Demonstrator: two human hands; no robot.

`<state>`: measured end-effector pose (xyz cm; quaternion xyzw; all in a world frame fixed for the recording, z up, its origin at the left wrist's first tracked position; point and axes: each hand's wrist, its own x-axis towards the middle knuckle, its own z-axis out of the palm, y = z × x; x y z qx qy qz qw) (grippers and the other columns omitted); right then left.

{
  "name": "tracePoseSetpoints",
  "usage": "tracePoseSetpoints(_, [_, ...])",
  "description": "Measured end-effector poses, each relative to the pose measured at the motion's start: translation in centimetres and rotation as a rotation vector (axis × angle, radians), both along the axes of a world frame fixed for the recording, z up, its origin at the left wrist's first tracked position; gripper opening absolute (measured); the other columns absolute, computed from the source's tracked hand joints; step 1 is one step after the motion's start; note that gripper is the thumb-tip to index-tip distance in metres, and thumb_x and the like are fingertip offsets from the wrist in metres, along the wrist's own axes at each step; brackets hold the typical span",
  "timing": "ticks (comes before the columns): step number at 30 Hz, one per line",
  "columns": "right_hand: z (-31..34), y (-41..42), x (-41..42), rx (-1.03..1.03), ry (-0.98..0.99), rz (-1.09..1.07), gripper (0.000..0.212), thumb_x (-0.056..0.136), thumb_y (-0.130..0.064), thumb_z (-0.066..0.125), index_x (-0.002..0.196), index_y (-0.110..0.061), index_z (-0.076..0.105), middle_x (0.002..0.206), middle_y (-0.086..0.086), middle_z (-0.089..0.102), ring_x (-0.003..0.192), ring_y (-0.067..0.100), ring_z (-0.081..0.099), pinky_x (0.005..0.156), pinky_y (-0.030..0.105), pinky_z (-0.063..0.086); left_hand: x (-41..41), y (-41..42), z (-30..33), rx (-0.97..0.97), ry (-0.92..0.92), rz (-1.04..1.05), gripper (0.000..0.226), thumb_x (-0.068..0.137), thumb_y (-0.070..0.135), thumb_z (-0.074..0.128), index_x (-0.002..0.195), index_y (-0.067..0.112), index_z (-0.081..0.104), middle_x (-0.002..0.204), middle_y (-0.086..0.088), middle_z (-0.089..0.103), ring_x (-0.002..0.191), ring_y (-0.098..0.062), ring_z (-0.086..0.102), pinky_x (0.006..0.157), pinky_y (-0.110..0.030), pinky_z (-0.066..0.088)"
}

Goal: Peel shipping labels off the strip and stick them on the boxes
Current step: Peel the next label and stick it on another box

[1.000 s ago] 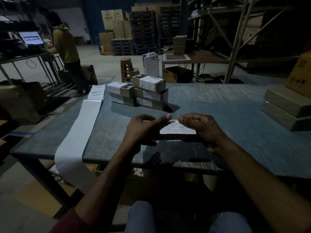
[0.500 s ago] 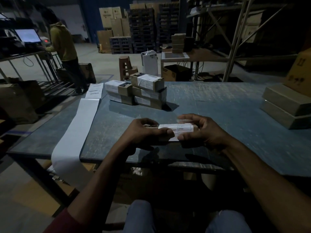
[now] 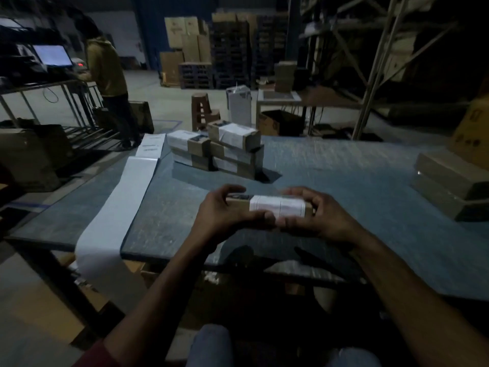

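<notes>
On the worn grey-blue table [image 3: 330,168], the small brown cardboard box [image 3: 239,203] near 6 o'clock now shows its white shipping label [image 3: 276,206] wrapped down over the front, no longer flat above. The left hand [image 3: 219,215] and right hand [image 3: 315,221] grip its ends. The white label strip [image 3: 124,194] lies at 9 o'clock.

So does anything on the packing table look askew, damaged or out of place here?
Only small things. The label strip spills over the table's near edge, and the top box of the labelled stack sits skewed. The box held by both hands looks intact, its label wrapped on.
</notes>
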<state>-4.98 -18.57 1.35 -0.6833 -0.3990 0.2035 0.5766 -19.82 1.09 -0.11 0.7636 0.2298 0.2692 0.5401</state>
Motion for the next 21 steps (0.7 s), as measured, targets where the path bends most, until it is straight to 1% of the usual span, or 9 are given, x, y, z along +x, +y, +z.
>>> tracePoseSetpoints(3, [-0.4,-1.1,1.3,-0.083,-0.022,0.144,0.089,0.058,-0.014,0.102,0.137,-0.03,0.064,0.133,-0.004,0.068,0.118,0.015,0.069,0.09,0.028,0.059,-0.5,0.9,-0.6,-0.067,0.005,-0.134,0.092,0.046,0.031,0.105,0.129,0.02,0.068,0.119,-0.004,0.075,0.101,-0.016,0.076,0.08,-0.033,0.065])
tracePoseSetpoints(5, [-0.4,-1.4,1.5,-0.076,0.02,0.191,0.094,0.058,-0.017,0.102,0.141,-0.033,0.06,0.137,-0.004,0.065,0.119,0.011,0.068,0.09,0.027,0.058,-0.8,1.2,-0.6,-0.113,0.013,-0.214,0.094,0.049,0.017,0.105,0.135,0.02,0.065,0.124,-0.004,0.074,0.109,-0.017,0.074,0.087,-0.035,0.063])
tracePoseSetpoints(7, [-0.2,-0.9,0.8,-0.014,0.066,0.117,0.081,0.065,-0.026,0.096,0.137,-0.033,0.062,0.132,0.002,0.066,0.108,0.008,0.071,0.081,0.023,0.059,-0.8,0.8,-0.3,-0.163,0.0,-0.235,0.093,0.05,0.023,0.105,0.134,0.022,0.066,0.123,-0.001,0.075,0.109,-0.018,0.074,0.089,-0.038,0.063])
tracePoseSetpoints(9, [-0.1,-0.3,0.1,0.021,0.027,0.005,0.069,0.064,-0.038,0.089,0.13,-0.035,0.066,0.124,0.004,0.069,0.098,0.006,0.073,0.075,0.022,0.059,-0.3,-0.4,0.1,-0.185,-0.058,-0.155,0.083,0.051,0.035,0.104,0.126,0.022,0.072,0.113,0.0,0.078,0.1,-0.016,0.077,0.083,-0.038,0.065])
tracePoseSetpoints(12, [-0.3,-0.3,-0.2,-0.004,-0.098,0.024,0.078,0.058,-0.028,0.1,0.129,-0.03,0.067,0.123,-0.002,0.072,0.106,0.01,0.073,0.087,0.027,0.061,0.2,-1.2,-0.2,-0.126,-0.11,-0.062,0.076,0.052,0.035,0.101,0.121,0.017,0.076,0.106,0.001,0.08,0.095,-0.013,0.077,0.08,-0.03,0.064])
tracePoseSetpoints(14, [-0.2,-0.8,0.1,-0.051,-0.149,0.106,0.088,0.057,-0.017,0.102,0.134,-0.031,0.063,0.131,-0.006,0.068,0.115,0.009,0.069,0.092,0.028,0.06,0.0,-0.7,-0.5,-0.128,-0.086,-0.108,0.084,0.051,0.027,0.101,0.128,0.015,0.073,0.113,0.0,0.079,0.102,-0.016,0.077,0.088,-0.038,0.063])
tracePoseSetpoints(16, [0.2,-1.4,0.6,-0.091,-0.19,0.167,0.098,0.058,-0.014,0.102,0.141,-0.037,0.056,0.141,-0.009,0.06,0.124,0.007,0.064,0.096,0.026,0.057,-0.4,-0.1,-0.8,-0.085,-0.056,-0.174,0.092,0.052,0.012,0.102,0.137,0.018,0.067,0.122,0.002,0.076,0.11,-0.016,0.074,0.094,-0.04,0.062])
tracePoseSetpoints(18, [0.6,-1.8,0.6,-0.112,-0.185,0.184,0.106,0.058,-0.018,0.102,0.146,-0.044,0.049,0.143,-0.014,0.056,0.126,0.001,0.061,0.098,0.022,0.055,-0.8,0.2,-0.9,-0.07,-0.057,-0.231,0.102,0.052,-0.001,0.1,0.143,0.021,0.061,0.127,0.001,0.074,0.114,-0.016,0.072,0.094,-0.039,0.061])
tracePoseSetpoints(21, [0.7,-1.6,0.0,-0.083,-0.194,0.105,0.104,0.055,-0.034,0.1,0.145,-0.044,0.051,0.138,-0.016,0.058,0.121,-0.002,0.062,0.095,0.019,0.055,-0.9,0.2,-0.9,-0.07,-0.074,-0.261,0.115,0.047,0.005,0.103,0.149,0.025,0.055,0.13,-0.001,0.072,0.117,-0.016,0.071,0.095,-0.042,0.061])
